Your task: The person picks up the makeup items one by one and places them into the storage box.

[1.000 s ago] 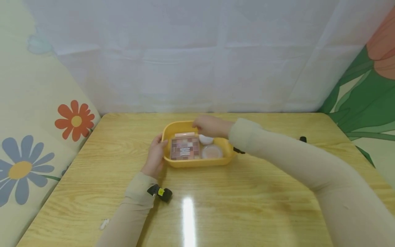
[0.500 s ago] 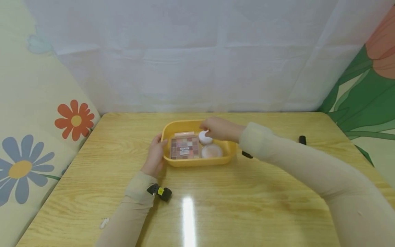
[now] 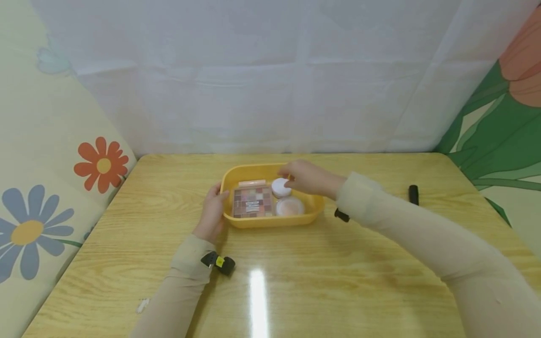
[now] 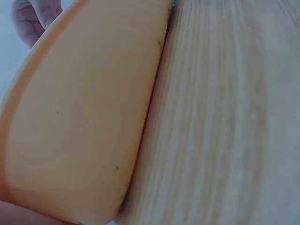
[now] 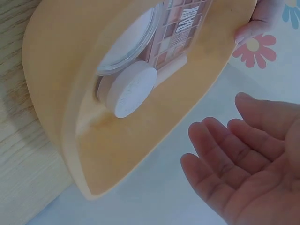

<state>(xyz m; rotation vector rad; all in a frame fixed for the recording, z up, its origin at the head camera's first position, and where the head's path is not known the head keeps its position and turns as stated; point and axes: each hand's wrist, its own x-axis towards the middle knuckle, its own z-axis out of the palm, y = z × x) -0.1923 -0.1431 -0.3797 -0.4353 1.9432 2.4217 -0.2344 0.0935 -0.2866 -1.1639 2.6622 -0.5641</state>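
A yellow plastic tray (image 3: 270, 224) with rounded corners stands on the wooden table. My left hand (image 3: 211, 213) grips its left end, thumb over the rim. Inside lie an eyeshadow palette (image 3: 252, 202) with a clear lid, a pinkish tube (image 3: 252, 183) behind it, a round clear-lidded compact (image 3: 290, 206) and a round white-lidded container (image 3: 281, 187). Over the tray's back right part hovers my right hand (image 3: 310, 177). In the right wrist view that hand's fingers (image 5: 220, 159) are loosely bent, apart from the tray and holding nothing. The left wrist view mostly shows the tray's outer wall (image 4: 84, 108).
A small black cylindrical object (image 3: 413, 195) lies at the right of the table, partly behind the right sleeve. Near the left forearm is a small white patch (image 3: 143, 305). A white cloth (image 3: 270, 94) hangs behind the table's back edge.
My right hand has drawn to the right from beside the tube, uncovering the white-lidded container. More of the black object shows past the sleeve. The left hand and tray stay nearly still.
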